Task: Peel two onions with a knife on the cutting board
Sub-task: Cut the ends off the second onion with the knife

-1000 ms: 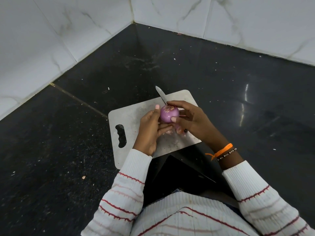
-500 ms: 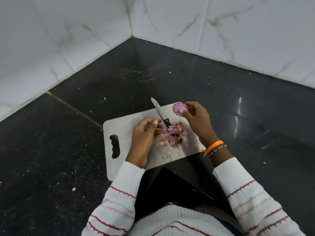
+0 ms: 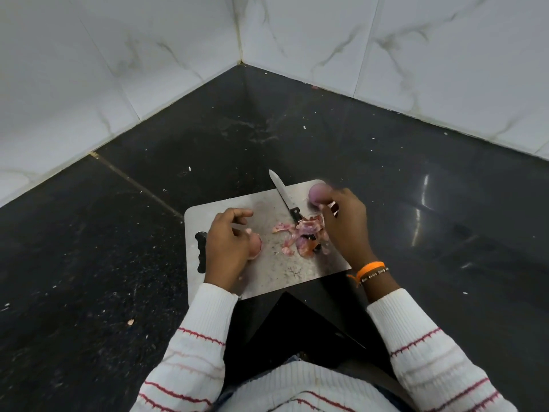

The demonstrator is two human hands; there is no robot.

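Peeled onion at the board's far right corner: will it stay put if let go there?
Probably not: the peeled onion looks round and smooth, so it may roll. It sits by the edge of the cutting board, so it could drop off. Bare flesh is likely slippery.

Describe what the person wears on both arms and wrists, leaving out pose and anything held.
Both arms wear white ribbed knit sleeves with thin red stripes and fainter pink bands; the cuffs end at the wrists. The left hand is bare, with no band showing. Behind the right hand, the wrist carries an orange thread band with a loose knotted end, and beside it a thin dark beaded bracelet.
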